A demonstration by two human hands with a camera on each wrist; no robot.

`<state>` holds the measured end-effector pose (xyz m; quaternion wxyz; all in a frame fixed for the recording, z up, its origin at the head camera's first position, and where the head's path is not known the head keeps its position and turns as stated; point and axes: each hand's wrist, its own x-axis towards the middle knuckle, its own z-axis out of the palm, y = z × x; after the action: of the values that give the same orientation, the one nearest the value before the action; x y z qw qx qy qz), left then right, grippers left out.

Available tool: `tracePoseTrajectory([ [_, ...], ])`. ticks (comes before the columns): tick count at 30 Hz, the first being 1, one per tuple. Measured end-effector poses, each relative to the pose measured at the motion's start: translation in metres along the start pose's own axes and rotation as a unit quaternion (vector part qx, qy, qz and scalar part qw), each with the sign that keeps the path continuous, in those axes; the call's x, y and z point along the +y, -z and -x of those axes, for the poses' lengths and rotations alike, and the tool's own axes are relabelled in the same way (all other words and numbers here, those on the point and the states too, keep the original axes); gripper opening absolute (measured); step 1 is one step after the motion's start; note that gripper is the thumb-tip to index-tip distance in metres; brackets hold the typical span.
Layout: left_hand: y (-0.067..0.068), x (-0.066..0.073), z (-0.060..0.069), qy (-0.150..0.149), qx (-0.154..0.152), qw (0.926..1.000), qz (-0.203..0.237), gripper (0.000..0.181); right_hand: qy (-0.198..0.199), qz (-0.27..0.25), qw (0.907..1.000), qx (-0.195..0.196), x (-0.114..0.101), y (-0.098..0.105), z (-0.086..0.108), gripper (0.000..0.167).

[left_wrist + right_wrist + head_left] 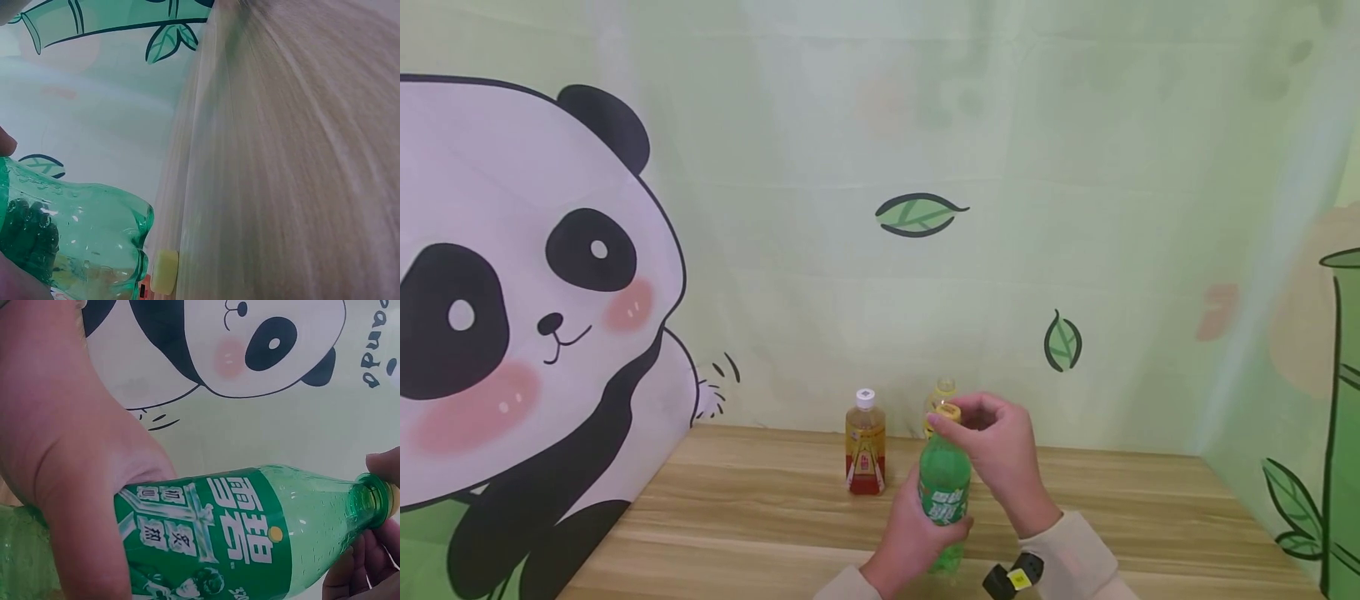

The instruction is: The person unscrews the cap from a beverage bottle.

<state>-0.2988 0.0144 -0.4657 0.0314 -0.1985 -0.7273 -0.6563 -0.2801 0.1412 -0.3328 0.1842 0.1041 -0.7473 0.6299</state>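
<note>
A green plastic soda bottle (944,475) with a green label and white characters is held upright, above the wooden table. My left hand (913,529) grips it round the lower body; in the right wrist view that hand (87,456) covers part of the label. With thumb and fingers my right hand (1003,450) pinches the yellow cap (949,411) at the bottle's neck. The right wrist view shows the cap (395,499) at the mouth, between thumb and fingers. The bottle's clear ribbed base (134,244) shows in the left wrist view.
A drink bottle (866,450) with a white cap and a red and yellow label stands to the left on the wooden table (760,492). Behind the green bottle, a clear bottle (945,387) is partly hidden. A panda-print backdrop (790,250) hangs behind the table.
</note>
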Motion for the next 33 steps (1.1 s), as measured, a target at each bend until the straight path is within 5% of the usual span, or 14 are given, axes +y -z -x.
tracePoseTrajectory([
  [23, 0.0003, 0.0006, -0.0001, -0.001, -0.003, 1.0, -0.002, 0.069, -0.004, -0.038, 0.9982, -0.048, 0.0086, -0.0018, -0.0025, 0.028],
  [33, 0.0009, 0.0032, 0.0021, 0.004, -0.006, 0.9999, -0.007, 0.068, -0.024, 0.016, 0.9992, -0.027, 0.0067, 0.0024, -0.0025, 0.052],
])
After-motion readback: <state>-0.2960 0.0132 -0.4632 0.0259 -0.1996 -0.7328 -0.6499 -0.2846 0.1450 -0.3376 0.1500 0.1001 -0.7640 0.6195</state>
